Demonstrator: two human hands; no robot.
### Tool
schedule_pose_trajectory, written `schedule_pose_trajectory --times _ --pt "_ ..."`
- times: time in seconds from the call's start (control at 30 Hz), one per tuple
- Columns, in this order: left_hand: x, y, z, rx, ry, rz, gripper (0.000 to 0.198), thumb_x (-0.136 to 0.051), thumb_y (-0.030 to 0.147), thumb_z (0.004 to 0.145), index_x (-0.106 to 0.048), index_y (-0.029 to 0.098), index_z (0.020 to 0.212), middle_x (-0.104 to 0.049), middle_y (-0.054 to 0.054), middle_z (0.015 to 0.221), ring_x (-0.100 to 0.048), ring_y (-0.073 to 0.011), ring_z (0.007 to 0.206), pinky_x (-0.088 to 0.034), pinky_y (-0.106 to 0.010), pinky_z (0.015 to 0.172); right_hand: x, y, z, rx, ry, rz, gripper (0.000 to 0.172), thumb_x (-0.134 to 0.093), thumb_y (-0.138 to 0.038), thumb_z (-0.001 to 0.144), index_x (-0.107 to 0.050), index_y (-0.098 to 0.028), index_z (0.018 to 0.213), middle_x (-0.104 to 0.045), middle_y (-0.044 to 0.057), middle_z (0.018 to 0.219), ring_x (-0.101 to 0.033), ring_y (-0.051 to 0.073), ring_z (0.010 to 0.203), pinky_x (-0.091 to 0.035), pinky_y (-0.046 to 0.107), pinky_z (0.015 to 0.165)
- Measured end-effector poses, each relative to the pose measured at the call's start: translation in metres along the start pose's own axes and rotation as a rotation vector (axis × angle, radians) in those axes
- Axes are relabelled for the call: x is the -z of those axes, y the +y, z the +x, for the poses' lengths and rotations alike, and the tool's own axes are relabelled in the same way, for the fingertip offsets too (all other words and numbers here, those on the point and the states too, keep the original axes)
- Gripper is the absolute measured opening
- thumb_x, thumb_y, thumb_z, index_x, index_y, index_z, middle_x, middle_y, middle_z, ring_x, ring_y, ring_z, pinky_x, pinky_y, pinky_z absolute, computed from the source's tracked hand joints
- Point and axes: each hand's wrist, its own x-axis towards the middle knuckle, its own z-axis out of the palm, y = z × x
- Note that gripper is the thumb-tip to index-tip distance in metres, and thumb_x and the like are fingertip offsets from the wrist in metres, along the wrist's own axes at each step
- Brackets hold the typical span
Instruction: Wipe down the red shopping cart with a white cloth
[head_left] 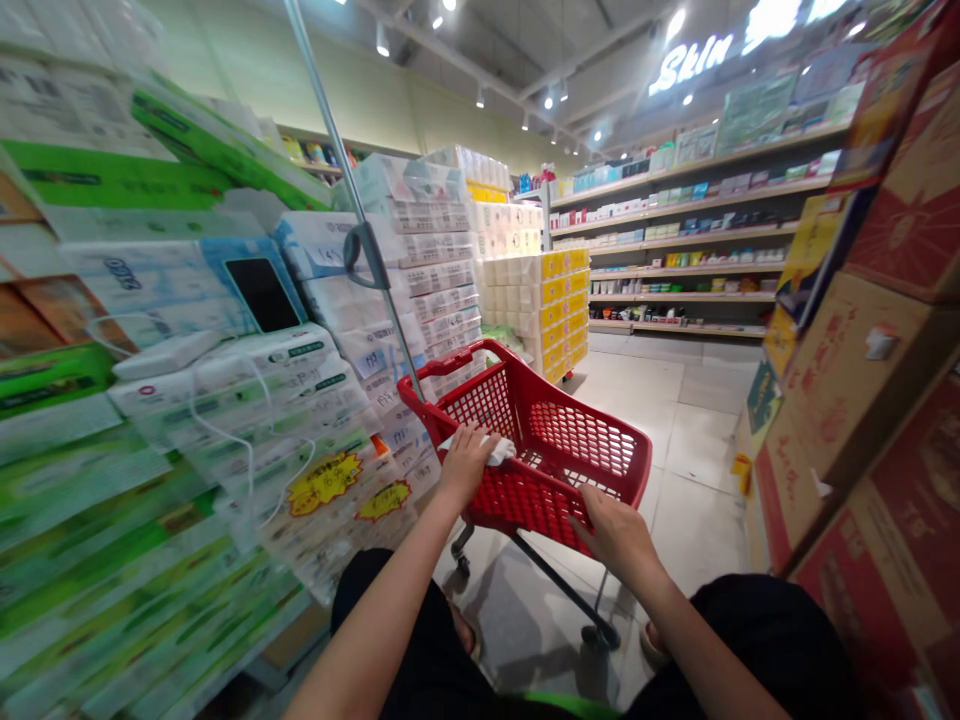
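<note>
A red plastic shopping cart [555,480] stands in front of my knees, its basket showing no goods inside. My left hand [466,465] presses a crumpled white tissue [501,451] onto the near rim, close to the handle end. Farther right along that same rim, my right hand [606,520] grips the edge, thumb on the outer side and fingers over the top. A grey metal pole [337,150] with a plastic clip rises from the handle end of the cart.
Stacked tissue packs [300,390] fill the left side, with a phone [262,295] and white cables on top. Cardboard boxes [862,370] are piled on the right. Beyond the cart are yellow-and-white paper rolls [562,305], shelves [675,270] of small goods and a tiled floor [697,450].
</note>
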Motion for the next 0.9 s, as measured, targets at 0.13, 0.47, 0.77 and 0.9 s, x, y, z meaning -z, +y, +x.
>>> schedule_pose_trajectory --times 0.13,0.47,0.77,0.9 --pt "-0.013 0.026 -0.002 0.088 0.057 0.042 0.037 -0.042 0.010 0.091 -0.055 0.023 0.123 -0.058 -0.009 0.118 -0.045 -0.0257 0.126 -0.031 -0.054 0.113 0.001 -0.009 0.001 -0.017 0.008 -0.030 0.012 -0.052 -0.030 0.089 -0.047 -0.022 0.097 -0.063 0.001 0.084 -0.061 0.016 0.071 -0.032 0.027 0.058" --pt "-0.019 0.141 -0.024 -0.038 -0.023 -0.269 0.062 -0.058 0.022 0.081 -0.041 0.025 0.141 -0.048 -0.013 0.126 -0.039 -0.0333 0.127 -0.018 -0.062 0.117 0.004 -0.014 -0.001 -0.057 0.015 -0.085 0.026 -0.056 -0.020 0.082 -0.047 -0.019 0.106 -0.064 0.005 0.090 -0.063 0.018 0.074 -0.034 0.027 0.059" --pt "0.021 0.115 -0.007 -0.119 -0.168 -0.569 0.038 -0.032 0.031 0.101 -0.056 0.034 0.129 -0.050 0.000 0.140 -0.041 -0.0198 0.131 -0.027 -0.047 0.114 0.003 -0.005 -0.005 -0.018 0.024 -0.027 0.014 -0.053 -0.020 0.086 -0.048 -0.020 0.099 -0.063 0.002 0.086 -0.062 0.017 0.072 -0.036 0.027 0.060" --pt "0.021 0.123 0.000 -0.096 -0.119 -0.577 0.028 -0.039 0.030 0.100 -0.064 0.024 0.109 -0.064 -0.004 0.119 -0.055 -0.0187 0.112 -0.038 -0.039 0.105 0.004 -0.012 -0.004 0.013 0.034 0.012 0.015 -0.053 -0.020 0.087 -0.049 -0.020 0.101 -0.064 0.003 0.089 -0.063 0.017 0.074 -0.038 0.027 0.062"
